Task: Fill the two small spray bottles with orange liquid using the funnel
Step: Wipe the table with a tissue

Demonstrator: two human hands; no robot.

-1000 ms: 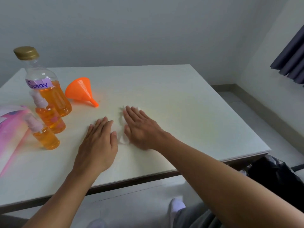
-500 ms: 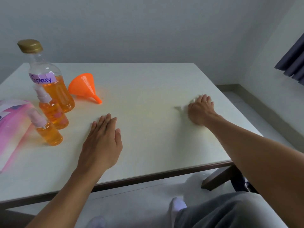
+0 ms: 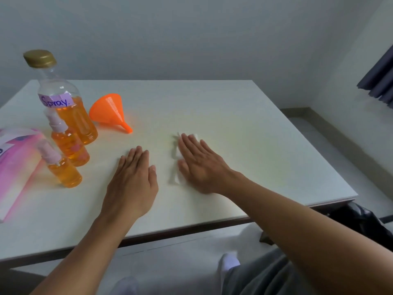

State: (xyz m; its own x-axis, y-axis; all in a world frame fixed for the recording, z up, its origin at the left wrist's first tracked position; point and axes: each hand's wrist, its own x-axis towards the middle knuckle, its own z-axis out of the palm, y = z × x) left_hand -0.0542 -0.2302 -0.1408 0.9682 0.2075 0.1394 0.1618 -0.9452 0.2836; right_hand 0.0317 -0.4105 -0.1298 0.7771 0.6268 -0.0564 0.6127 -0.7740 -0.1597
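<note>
Both hands flat on white table (image 3: 244,124), bottles filled.
Right hand (image 3: 200,165) pressing white tissue (image 3: 177,177); left hand (image 3: 133,184) palm-down at its 9 o'clock. Two capped spray bottles (image 3: 63,167), big bottle (image 3: 70,107), toppled funnel (image 3: 110,111) toward 10 o'clock.

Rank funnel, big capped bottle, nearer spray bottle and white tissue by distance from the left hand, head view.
From the left hand:
1. White tissue, just to its right, under the right hand.
2. Nearer spray bottle, to its left.
3. Funnel, lying on its side, farther back.
4. Big capped bottle, back left, upright.
</note>
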